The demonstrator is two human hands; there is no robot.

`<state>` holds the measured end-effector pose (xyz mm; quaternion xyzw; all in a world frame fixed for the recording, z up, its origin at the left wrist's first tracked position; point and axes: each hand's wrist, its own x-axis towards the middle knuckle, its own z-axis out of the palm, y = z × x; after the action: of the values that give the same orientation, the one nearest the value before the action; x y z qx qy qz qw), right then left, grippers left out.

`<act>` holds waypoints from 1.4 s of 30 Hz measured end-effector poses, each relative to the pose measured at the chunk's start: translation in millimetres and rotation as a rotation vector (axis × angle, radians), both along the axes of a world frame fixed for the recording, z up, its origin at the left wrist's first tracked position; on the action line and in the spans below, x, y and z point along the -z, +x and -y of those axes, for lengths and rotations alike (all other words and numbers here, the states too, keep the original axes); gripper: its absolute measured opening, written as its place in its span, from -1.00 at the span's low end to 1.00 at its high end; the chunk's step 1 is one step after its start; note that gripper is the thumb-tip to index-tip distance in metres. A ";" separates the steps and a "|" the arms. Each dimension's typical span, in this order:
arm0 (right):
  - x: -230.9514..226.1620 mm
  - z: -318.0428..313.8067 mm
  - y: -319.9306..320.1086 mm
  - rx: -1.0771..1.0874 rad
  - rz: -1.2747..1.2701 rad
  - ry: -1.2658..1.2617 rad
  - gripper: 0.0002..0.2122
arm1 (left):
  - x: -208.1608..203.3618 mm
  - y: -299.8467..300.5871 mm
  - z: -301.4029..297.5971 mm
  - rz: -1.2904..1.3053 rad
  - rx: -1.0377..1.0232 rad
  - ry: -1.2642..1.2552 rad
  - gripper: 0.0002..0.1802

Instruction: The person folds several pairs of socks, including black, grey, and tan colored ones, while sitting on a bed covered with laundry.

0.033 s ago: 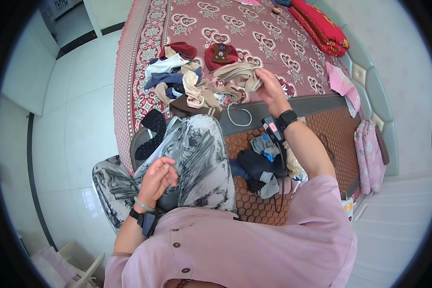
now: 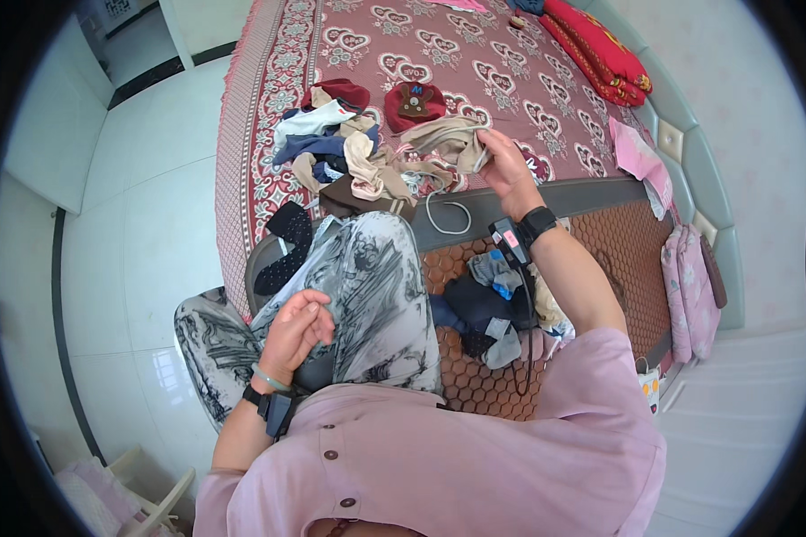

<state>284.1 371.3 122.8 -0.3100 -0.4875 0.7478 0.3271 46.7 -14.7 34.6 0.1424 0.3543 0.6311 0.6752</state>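
My right hand (image 2: 507,170) reaches over the dark edge strip, its fingers pinched on a beige cloth piece (image 2: 448,140) with a pale cord. The cloth lies on the patterned bedspread; its kind is unclear. Below it, the cord (image 2: 448,224) makes a loop over the dark strip. My left hand (image 2: 297,333) rests above my lap, fingers loosely curled, with nothing visible in it. Left of the beige cloth lies a heap of mixed small clothes (image 2: 340,148) in beige, blue, white and brown. A dark red cap (image 2: 414,106) with a brown animal patch sits just beyond the cloth.
A dotted black cloth (image 2: 287,246) lies beside my knee. Dark and grey socks or small garments (image 2: 484,309) are piled on the brown honeycomb mat (image 2: 475,389). Folded red bedding (image 2: 595,49) and a pink floral cushion (image 2: 690,286) lie along the padded headboard (image 2: 676,139).
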 end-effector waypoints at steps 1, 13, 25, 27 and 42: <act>-7.0 10.6 -4.1 0.011 -0.024 -0.012 -0.81 | 0.6 0.0 1.1 -0.001 0.002 0.011 -0.81; -2.3 41.6 -26.2 -0.054 0.352 0.476 -0.82 | 7.4 2.0 10.0 -0.037 0.026 0.055 -0.79; -1.7 38.3 8.9 0.126 0.413 0.529 -0.77 | 11.4 -0.1 10.8 -0.074 0.051 0.093 -0.76; 9.1 16.9 26.4 0.164 0.487 0.531 -0.73 | 11.8 -0.3 8.2 -0.076 0.058 0.104 -0.76; -103.4 -46.9 127.9 0.592 -0.131 0.360 -0.73 | 3.4 1.0 6.3 -0.059 0.049 0.061 -0.79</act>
<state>411.9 418.2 226.2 -0.3265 -0.4785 0.5411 0.6097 47.7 -21.0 31.2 0.1901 0.3508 0.6203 0.6753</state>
